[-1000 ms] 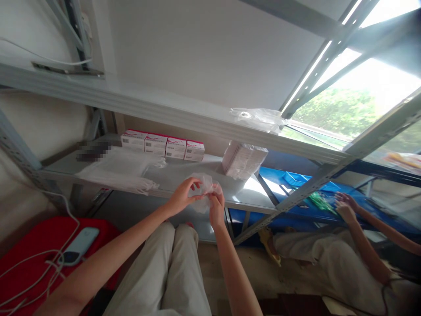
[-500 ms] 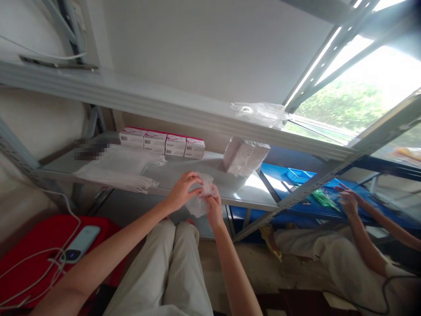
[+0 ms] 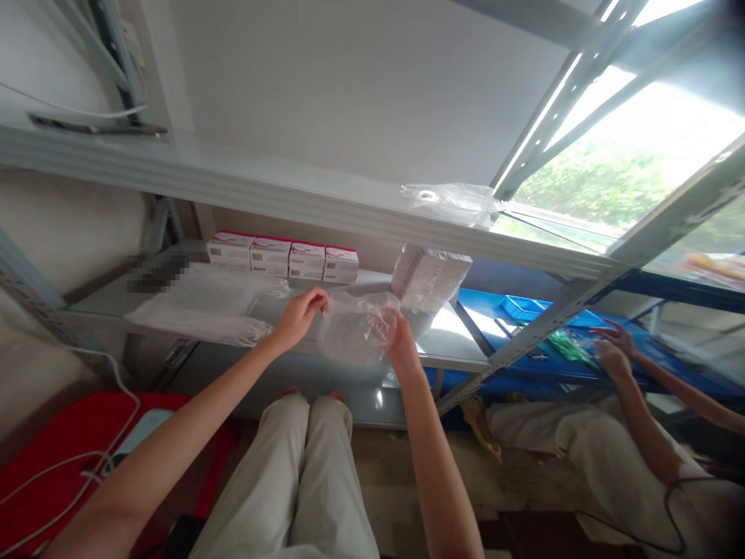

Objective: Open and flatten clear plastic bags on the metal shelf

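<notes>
The person's left hand (image 3: 299,317) and right hand (image 3: 399,338) were apart, each pinching one edge of a clear plastic bag (image 3: 356,328) spread open in the air, just before a metal shelf (image 3: 445,349). Farther back on it stood a row of white-and-pink boxes (image 3: 282,258); off to the right were a co-worker's hands (image 3: 611,348).

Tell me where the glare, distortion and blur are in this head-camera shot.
Head view: the window is blown out to white, glare washes the metal shelf below it, wide-angle distortion bows the shelf edges, a pixelated patch hides something at left, and the clear plastic bag between the left hand and right hand shows little blur.
</notes>
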Demonstrator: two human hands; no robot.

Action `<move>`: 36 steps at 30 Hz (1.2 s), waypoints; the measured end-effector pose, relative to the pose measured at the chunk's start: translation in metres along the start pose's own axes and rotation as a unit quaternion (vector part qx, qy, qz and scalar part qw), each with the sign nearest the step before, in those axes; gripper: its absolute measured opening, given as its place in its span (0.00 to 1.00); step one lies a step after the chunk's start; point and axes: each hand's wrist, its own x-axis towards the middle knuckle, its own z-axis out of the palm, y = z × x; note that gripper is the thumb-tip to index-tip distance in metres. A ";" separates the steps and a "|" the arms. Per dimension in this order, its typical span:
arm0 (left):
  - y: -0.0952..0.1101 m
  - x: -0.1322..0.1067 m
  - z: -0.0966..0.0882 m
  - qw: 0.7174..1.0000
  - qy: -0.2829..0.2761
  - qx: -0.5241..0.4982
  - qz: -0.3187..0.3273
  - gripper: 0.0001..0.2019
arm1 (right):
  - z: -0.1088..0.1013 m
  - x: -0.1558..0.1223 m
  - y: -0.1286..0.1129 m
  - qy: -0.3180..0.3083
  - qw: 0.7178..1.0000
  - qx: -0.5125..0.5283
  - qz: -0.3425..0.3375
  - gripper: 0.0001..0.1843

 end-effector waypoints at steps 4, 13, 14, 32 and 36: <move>-0.002 0.000 0.004 0.999 -0.017 -0.028 -0.007 0.12 | 0.005 0.006 -0.014 -0.080 0.996 -0.023 0.028 0.28; 0.000 -0.008 0.002 0.974 -0.013 -0.210 -0.085 0.19 | 0.011 0.023 -0.025 -0.045 0.997 -0.007 -0.066 0.29; -0.001 -0.009 0.001 0.973 -0.008 -0.211 -0.088 0.20 | 0.010 0.024 -0.026 -0.044 0.996 0.005 -0.078 0.29; -0.016 -0.012 0.001 0.942 0.276 -0.134 -0.135 0.18 | 0.008 0.048 -0.042 0.017 0.952 -0.219 -0.212 0.08; -0.035 0.008 -0.023 0.936 0.311 -0.106 -0.124 0.15 | -0.007 0.050 -0.050 -0.002 0.970 -0.189 -0.154 0.12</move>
